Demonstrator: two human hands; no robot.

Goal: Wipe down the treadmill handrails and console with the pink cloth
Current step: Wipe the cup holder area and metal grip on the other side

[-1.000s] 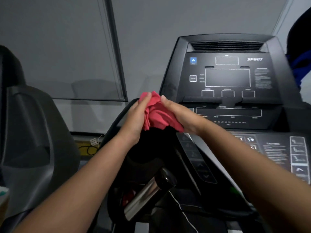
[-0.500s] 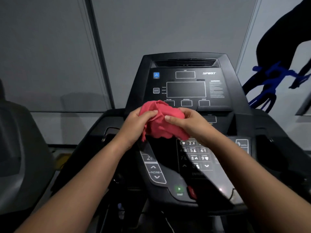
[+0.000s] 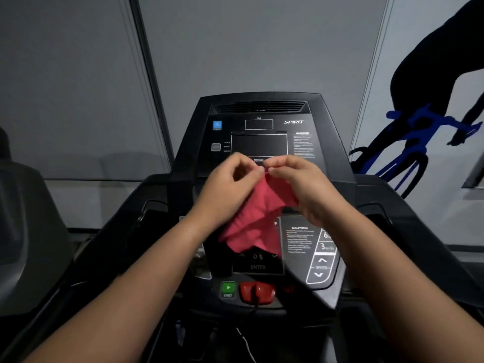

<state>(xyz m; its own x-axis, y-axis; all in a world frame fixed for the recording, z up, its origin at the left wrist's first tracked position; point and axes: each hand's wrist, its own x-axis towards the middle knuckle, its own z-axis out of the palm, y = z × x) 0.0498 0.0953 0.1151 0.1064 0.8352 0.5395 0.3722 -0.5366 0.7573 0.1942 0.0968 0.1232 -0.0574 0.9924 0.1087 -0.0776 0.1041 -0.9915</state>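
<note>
Pink cloth [image 3: 258,218] pinched by left hand [image 3: 230,184] & right hand [image 3: 301,184], over console [image 3: 262,142].

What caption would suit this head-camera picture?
The left hand and right hand pinch a pink cloth by its top edge before the treadmill console.

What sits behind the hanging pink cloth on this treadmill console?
The left hand and right hand pinch the pink cloth in front of the console. Below its hem the ENTER key shows; beside it the CAUTION label. The keys directly behind it are covered.
</note>
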